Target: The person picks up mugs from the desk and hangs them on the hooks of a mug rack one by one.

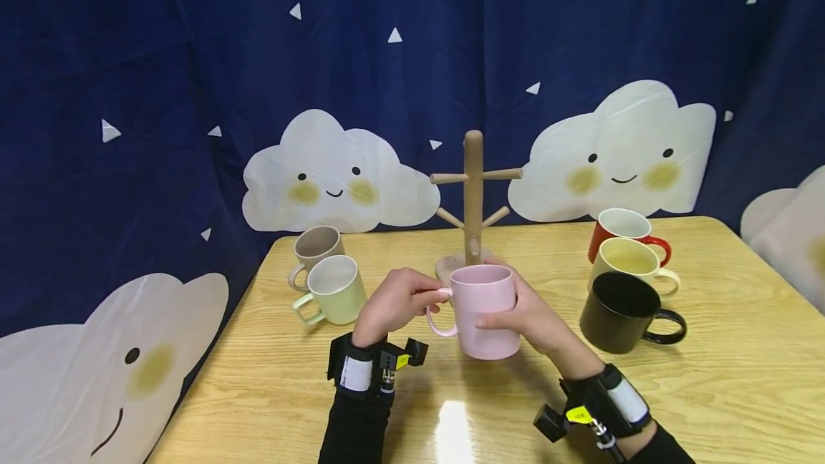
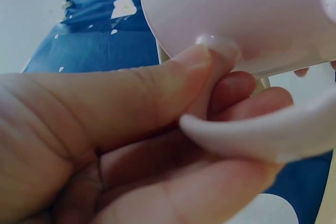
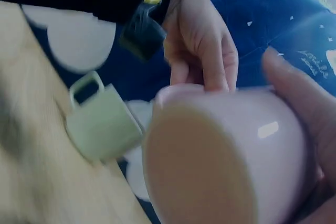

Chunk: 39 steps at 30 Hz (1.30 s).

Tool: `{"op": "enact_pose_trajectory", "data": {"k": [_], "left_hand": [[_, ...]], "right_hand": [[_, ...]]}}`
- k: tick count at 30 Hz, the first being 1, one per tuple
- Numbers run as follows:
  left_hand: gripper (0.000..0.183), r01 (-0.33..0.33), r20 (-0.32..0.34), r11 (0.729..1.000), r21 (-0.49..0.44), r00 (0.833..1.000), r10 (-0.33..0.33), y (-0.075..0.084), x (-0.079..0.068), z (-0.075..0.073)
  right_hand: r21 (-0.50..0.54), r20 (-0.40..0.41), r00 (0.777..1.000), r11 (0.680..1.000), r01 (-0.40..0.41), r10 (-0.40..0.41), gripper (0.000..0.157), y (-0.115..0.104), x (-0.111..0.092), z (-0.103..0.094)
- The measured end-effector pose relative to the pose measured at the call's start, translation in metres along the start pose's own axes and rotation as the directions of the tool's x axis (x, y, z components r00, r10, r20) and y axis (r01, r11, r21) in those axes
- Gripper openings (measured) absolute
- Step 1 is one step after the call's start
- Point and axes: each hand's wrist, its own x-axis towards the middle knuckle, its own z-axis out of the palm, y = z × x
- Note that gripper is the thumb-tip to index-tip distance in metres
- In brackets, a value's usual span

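A pink mug point(image 1: 485, 313) is held upright in front of the wooden mug tree point(image 1: 473, 199), its handle toward the left. My left hand point(image 1: 401, 301) pinches the upper part of that handle point(image 2: 252, 135) between thumb and fingers. Around the mug's right side, my right hand point(image 1: 530, 310) grips the body, thumb across the front and the other fingers behind it. In the right wrist view the mug's underside point(image 3: 197, 166) shows, tipped toward the camera. The tree's upper pegs are bare, and its base is partly hidden behind the mug.
On the left stand a light green mug point(image 1: 336, 292) and a taupe mug point(image 1: 319, 245). A black mug point(image 1: 615, 317), a pale yellow mug point(image 1: 621, 260) and a red mug point(image 1: 619, 224) line the right side. A dark blue curtain point(image 1: 399, 77) with clouds hangs behind the wooden table point(image 1: 258, 385).
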Motion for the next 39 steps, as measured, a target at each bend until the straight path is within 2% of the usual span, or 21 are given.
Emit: {"op": "enact_pose_trajectory", "data": {"k": [4,9,15,19,24,29,32,36,39], "left_hand": [[0.02,0.023,-0.004,1.0,-0.005,1.0,-0.023,-0.001,0.003,0.002],[0.021,0.026,-0.012,1.0,-0.015,1.0,-0.026,0.0,0.005,0.004],[0.022,0.032,-0.044,0.999,0.03,0.999,-0.03,0.005,0.004,0.004],[0.031,0.069,-0.101,0.998,0.006,0.993,-0.068,0.006,-0.003,-0.002],[0.04,0.125,-0.18,0.991,-0.041,0.975,-0.13,-0.001,-0.016,-0.016],[0.04,0.138,-0.172,0.989,-0.054,0.974,-0.146,-0.007,-0.02,-0.024],[0.04,0.143,-0.157,0.987,-0.068,0.976,-0.152,-0.008,-0.021,-0.026],[0.04,0.154,-0.148,0.984,-0.086,0.975,-0.166,-0.008,-0.022,-0.026],[0.04,0.16,-0.142,0.983,-0.093,0.975,-0.172,-0.008,-0.022,-0.026]], "right_hand": [[0.017,-0.073,0.997,1.0,0.008,-0.006,0.082,0.003,0.001,0.006],[0.015,-0.133,0.991,1.0,0.018,-0.016,0.08,0.001,-0.001,0.007],[0.008,-0.144,0.989,0.999,0.034,-0.032,0.079,-0.002,-0.003,0.004],[-0.008,-0.156,0.987,0.999,0.037,-0.038,0.077,-0.007,-0.004,-0.004],[-0.03,-0.214,0.976,0.999,0.045,-0.05,0.072,-0.016,-0.008,-0.019],[-0.008,-0.249,0.966,0.998,0.068,-0.068,0.07,-0.016,-0.009,-0.025],[0.02,-0.271,0.961,0.998,0.059,-0.051,0.07,-0.015,-0.007,-0.023],[0.084,-0.342,0.94,0.996,0.023,0.007,0.071,-0.014,-0.005,-0.02],[0.156,-0.413,0.909,0.988,0.01,0.056,0.073,-0.013,-0.002,-0.017]]}}
